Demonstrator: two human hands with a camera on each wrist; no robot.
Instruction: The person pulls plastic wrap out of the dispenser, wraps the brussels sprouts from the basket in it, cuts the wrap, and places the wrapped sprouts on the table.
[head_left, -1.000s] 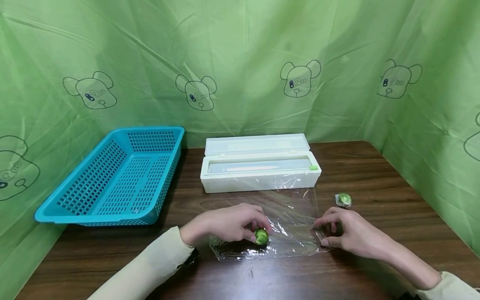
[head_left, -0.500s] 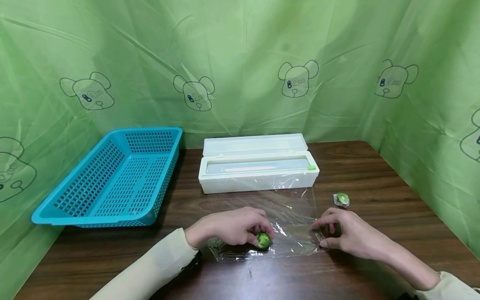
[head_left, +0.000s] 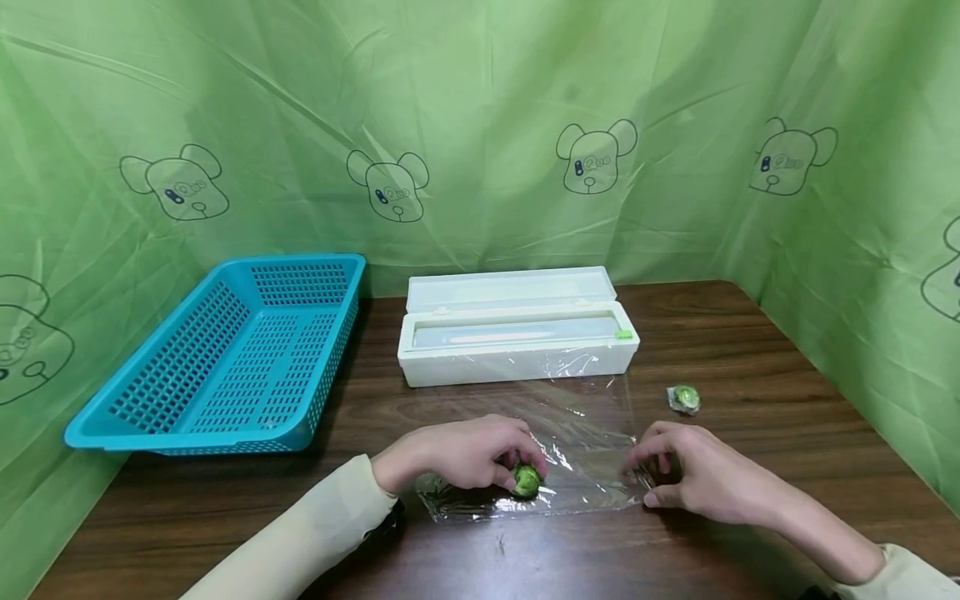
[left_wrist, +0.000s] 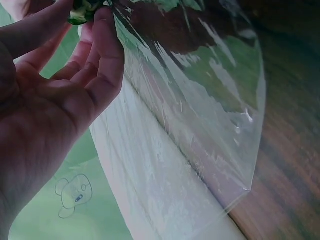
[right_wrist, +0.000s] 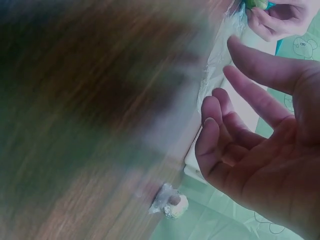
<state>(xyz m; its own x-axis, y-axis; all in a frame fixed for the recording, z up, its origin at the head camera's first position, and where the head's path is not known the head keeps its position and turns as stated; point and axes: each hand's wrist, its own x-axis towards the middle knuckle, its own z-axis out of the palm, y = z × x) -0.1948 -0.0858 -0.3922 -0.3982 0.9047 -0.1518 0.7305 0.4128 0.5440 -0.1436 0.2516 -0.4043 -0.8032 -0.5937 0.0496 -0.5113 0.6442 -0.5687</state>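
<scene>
My left hand (head_left: 472, 450) pinches a green Brussels sprout (head_left: 526, 481) between thumb and fingers, low over a sheet of clear cling film (head_left: 588, 475). In the left wrist view only the underside of the sprout (left_wrist: 82, 14) shows at the top, with the film (left_wrist: 220, 100) spread beside the fingers. My right hand (head_left: 701, 471) is at the film's right edge, its thumb and fingers apart. The right wrist view shows this hand (right_wrist: 255, 145) with bent, spread fingers and nothing visible between them. Beyond it lies a small film-wrapped sprout (head_left: 685, 398).
A white cling film dispenser box (head_left: 517, 363) stands at the back with its lid raised; the film runs from its front. On the left is a blue perforated basket (head_left: 300, 433). Green fabric (head_left: 480, 100) surrounds the brown wooden table (head_left: 757, 358).
My left hand has shifted the sprout slightly right and nearer over the film. At the film's right edge, my right hand's fingers and thumb have moved slightly, lower and nearer me.
</scene>
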